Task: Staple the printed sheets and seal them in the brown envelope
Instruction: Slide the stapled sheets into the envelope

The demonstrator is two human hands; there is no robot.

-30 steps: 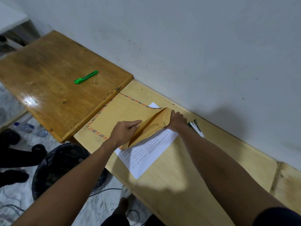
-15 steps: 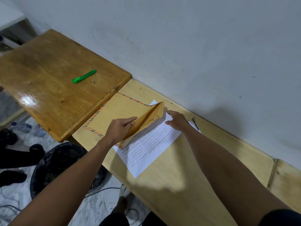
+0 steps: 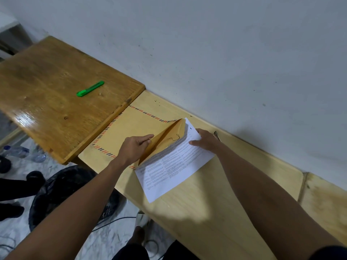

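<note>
Left hand: my left hand (image 3: 134, 150) pinches the raised flap (image 3: 165, 136) of the brown paper envelope with striped red-and-black edging (image 3: 129, 132), thumb and fingers closed on its edge — I hold it up so the mouth stays open toward the paper.

Right hand: my right hand (image 3: 205, 140) lies on the far corner of the white printed sheets (image 3: 172, 166), fingers pressed together with the thumb on top; I cannot tell whether any finger curls under the stack. It is placed there to steer and push the pages.

Printed sheets: they lie on the pale wooden desk (image 3: 216, 203), their upper edge touching the lifted flap, most of the page outside the envelope and nearer me. I judge that the leading edge sits at the mouth, not inside.

Envelope: flat on the pale desk, its far end butting against the darker varnished wooden table (image 3: 47, 94), which keeps it from sliding as I push.

Stapler: a dark metal object (image 3: 216, 136) peeks out just beside my right hand by the wall; too little shows to be sure what it is.

Green marker: 1 green highlighter pen (image 3: 90, 88) rests on the darker table, well apart — not needed now.

Step in hand: inserting the pages; sealing is not yet done.
</note>
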